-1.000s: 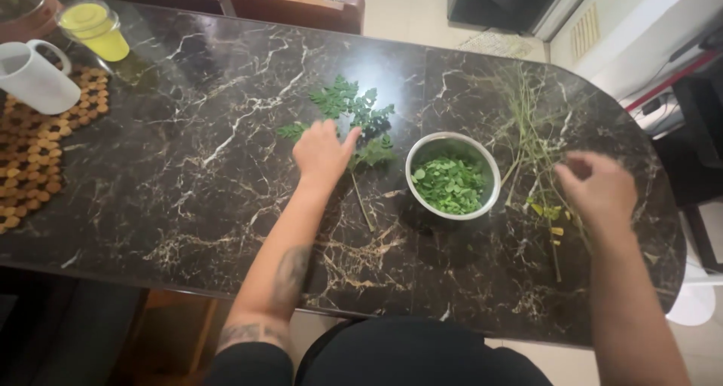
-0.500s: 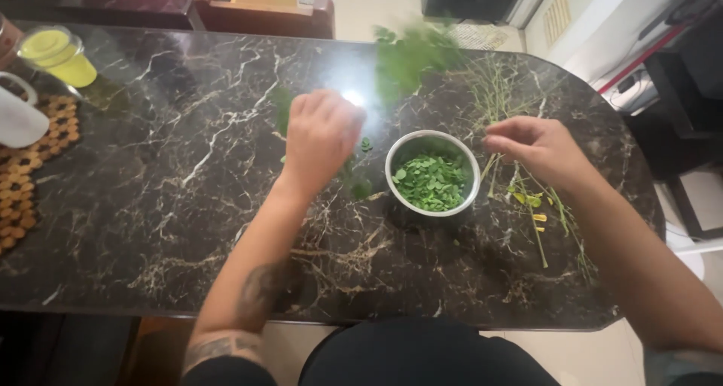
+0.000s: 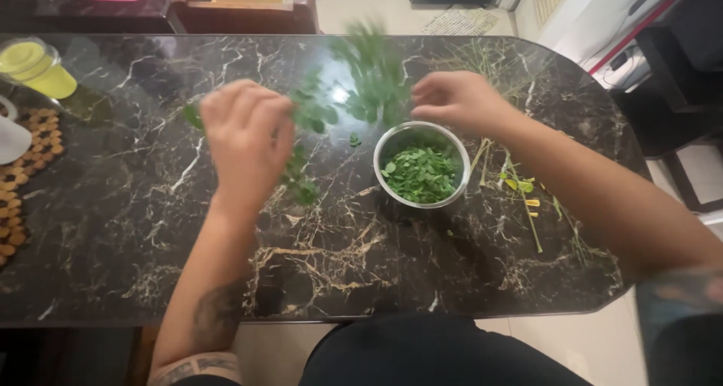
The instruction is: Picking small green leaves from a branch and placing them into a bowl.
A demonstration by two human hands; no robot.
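Two bare hands work above a dark marble table (image 3: pixel 113 228), both raised higher than half a second ago. At far left lie one beaded mat (image 3: pixel 19 198), one white cup (image 3: pixel 11 139) and one yellow-lidded jar (image 3: pixel 34 68), all now nearer the frame's left edge than before. The left hand (image 3: pixel 245 141), closed in a loose fist, grips the lower end of one leafy green sprig (image 3: pixel 361 85), which now stands blurred in the air between the hands rather than lying on the table. One steel bowl (image 3: pixel 422 166) of plucked leaves sits just beneath. The right hand (image 3: pixel 459 100), fingers pinched, touches the sprig's upper part. One heap of stripped stems (image 3: pixel 520 190) lies right of the bowl.
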